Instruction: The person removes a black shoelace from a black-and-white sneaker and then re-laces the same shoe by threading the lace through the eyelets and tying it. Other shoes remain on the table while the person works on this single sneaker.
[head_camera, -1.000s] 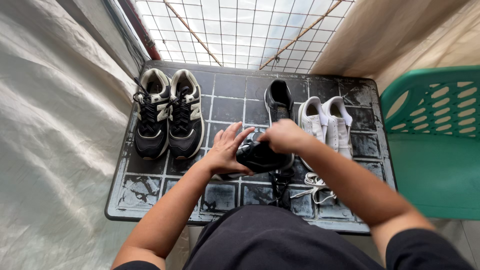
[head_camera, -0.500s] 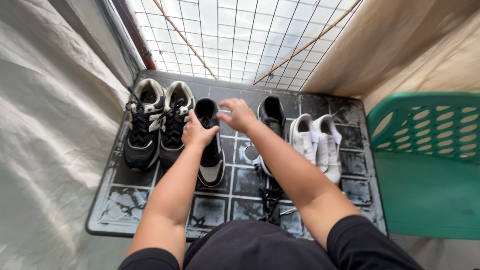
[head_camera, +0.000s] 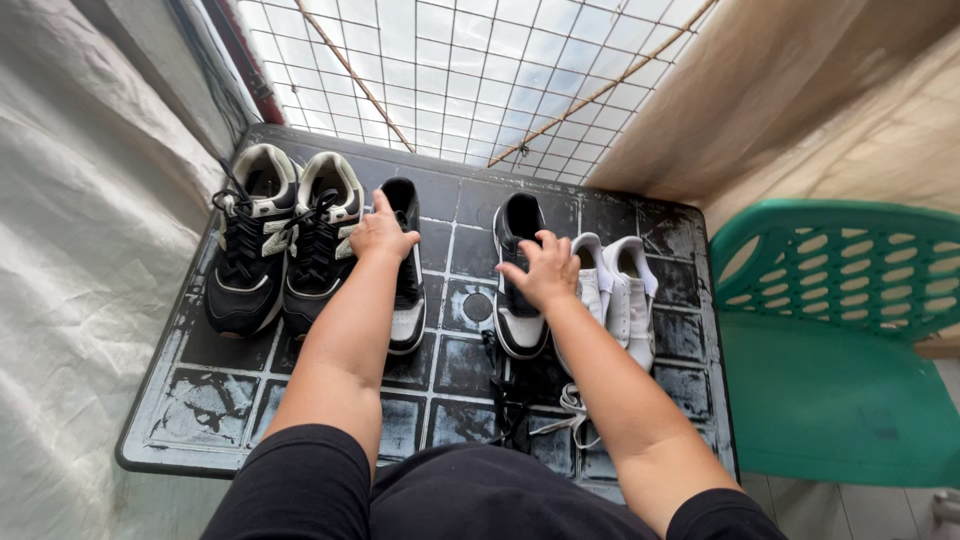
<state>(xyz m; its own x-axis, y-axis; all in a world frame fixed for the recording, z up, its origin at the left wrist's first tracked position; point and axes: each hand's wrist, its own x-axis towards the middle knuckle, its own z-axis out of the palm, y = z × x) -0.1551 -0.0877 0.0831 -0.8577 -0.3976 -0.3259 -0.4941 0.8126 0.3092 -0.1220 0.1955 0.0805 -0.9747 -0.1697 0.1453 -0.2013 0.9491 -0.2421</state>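
Nearest, loose laces: black laces (head_camera: 505, 390) and a white lace (head_camera: 572, 405) lie on the dark tiled tabletop (head_camera: 200, 400) near its front edge, not threaded into any shoe.
Left hand: the left hand (head_camera: 382, 235) rests fingers down on a black-and-white shoe (head_camera: 405, 270), pressing rather than gripping, with nothing closed in it.
Right hand: the right hand (head_camera: 545, 268) hovers with spread fingers over the matching black shoe (head_camera: 518, 275), holding nothing.
Placement: both black shoes stand upright, toes toward the person, well apart from each other.
Neighbours: laced black sneakers (head_camera: 285, 240) at left, white sneakers (head_camera: 618, 295) at right.
Progress: shoes appear lined up; laces seemingly remain.
Far: wire grid (head_camera: 480, 70).
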